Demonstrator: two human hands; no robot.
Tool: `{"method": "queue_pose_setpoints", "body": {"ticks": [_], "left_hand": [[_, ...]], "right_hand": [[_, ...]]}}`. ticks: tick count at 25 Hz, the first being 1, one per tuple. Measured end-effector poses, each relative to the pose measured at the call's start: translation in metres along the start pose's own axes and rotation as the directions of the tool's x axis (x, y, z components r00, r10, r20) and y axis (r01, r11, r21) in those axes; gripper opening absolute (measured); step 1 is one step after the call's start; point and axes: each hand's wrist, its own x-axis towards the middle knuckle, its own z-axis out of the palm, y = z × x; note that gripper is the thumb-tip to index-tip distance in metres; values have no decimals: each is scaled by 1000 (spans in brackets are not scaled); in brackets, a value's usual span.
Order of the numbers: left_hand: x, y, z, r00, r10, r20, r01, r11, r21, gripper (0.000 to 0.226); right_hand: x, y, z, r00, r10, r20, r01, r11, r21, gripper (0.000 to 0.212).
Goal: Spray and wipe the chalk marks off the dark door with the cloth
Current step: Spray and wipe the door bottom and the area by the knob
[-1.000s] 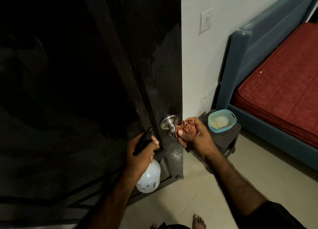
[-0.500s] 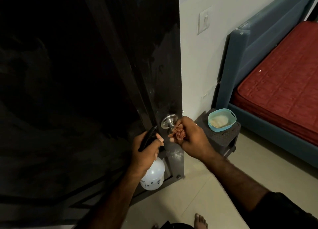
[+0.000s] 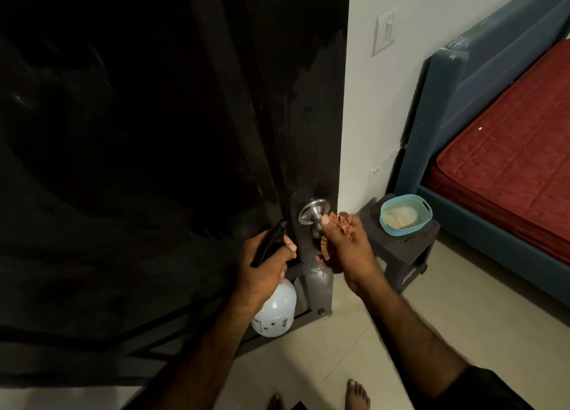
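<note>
Two hands are busy: my right hand point(image 3: 345, 246) squeezes the cloth point(image 3: 337, 221) tight around the knob point(image 3: 311, 217) on the dark door point(image 3: 296, 116) to rub it, while my left hand point(image 3: 265, 264) grips the spray bottle point(image 3: 276, 311) close by, ready to squirt.

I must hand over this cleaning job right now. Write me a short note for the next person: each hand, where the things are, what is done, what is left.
Left hand: grips the spray bottle by its black trigger head, low, in front of the dark door.
Right hand: holds the reddish cloth bunched against the silver door knob.
Done: the panel above the knob shows wet smears, so it seems sprayed and wiped.
Left: a pale patch shows below the knob, near the door's edge; probably wipe there, then check the rest. The darker part of the door is too dim to judge.
</note>
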Motion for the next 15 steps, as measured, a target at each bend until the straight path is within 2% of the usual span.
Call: {"method": "queue_pose_setpoints", "body": {"ticks": [1,2,3,4,5,6,7,8,9,10,11,12,13,14,15], "left_hand": [[1,0,-2,1000,0,-10,0,1000,-9,14],[2,-1,-4,1000,0,-21,0,1000,-21,12],[3,-2,-4,1000,-1,-30,0,999,-33,9],[3,-3,-4,999,-6,-34,4,999,-40,8],[4,-3,-3,999,-11,-34,10,999,-41,7],[4,-3,-3,999,-15,-29,14,999,-36,7],[5,-3,-1,1000,-15,-21,14,999,-31,9],[5,-3,1,1000,-10,-11,9,1000,-29,12],[5,-2,3,1000,-1,-3,1,1000,-30,14],[5,-1,5,1000,10,4,-10,999,-36,15],[5,1,8,1000,17,7,-17,999,-42,17],[5,2,9,1000,20,7,-19,999,-39,18],[5,3,8,1000,25,8,-25,999,-28,19],[4,4,7,999,33,9,-33,999,-14,20],[3,4,5,999,36,7,-36,999,-5,20]], "right_hand": [[0,-1,-1,984,-174,-48,154,949,-275,51],[1,0,-3,932,-363,-5,309,799,-516,50],[3,2,-5,852,-513,101,431,580,-692,50],[6,5,-6,770,-597,226,503,350,-790,51],[9,7,-7,710,-624,328,533,171,-829,52],[13,9,-8,677,-632,377,547,89,-832,54],[17,13,-10,667,-648,368,560,109,-821,53],[18,14,-10,677,-673,297,576,234,-783,51],[18,18,-6,720,-674,167,572,440,-692,49],[16,21,2,795,-606,-3,515,678,-525,48],[12,22,13,884,-439,-159,392,883,-259,48],[10,22,24,952,-193,-236,216,973,75,49],[9,20,35,979,58,-196,24,919,393,51],[9,17,42,969,228,-96,-120,774,622,54],[9,13,46,949,314,-28,-193,649,736,58]]}}
